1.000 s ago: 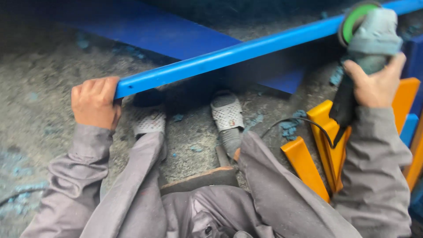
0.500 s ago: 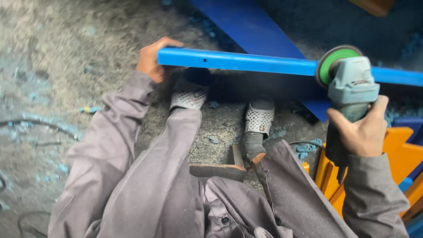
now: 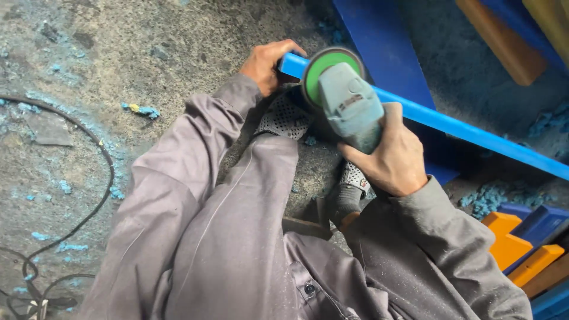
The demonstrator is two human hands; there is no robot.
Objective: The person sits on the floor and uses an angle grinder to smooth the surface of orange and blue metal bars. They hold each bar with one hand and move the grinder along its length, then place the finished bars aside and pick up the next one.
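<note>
The blue bar [image 3: 474, 127] is gripped at its end by the left hand [image 3: 265, 64] — the grey grinder [image 3: 349, 106] is clenched in the right hand [image 3: 394, 160], green disc [image 3: 323, 62] at the bar.

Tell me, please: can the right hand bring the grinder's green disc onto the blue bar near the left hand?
Probably yes. The right hand holds the grinder; its green disc already overlaps the blue bar beside the left hand, nothing between.

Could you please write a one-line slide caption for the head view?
Left hand grips the long blue painted bar by its end while right hand holds a grey angle grinder with green disc at it.
</note>
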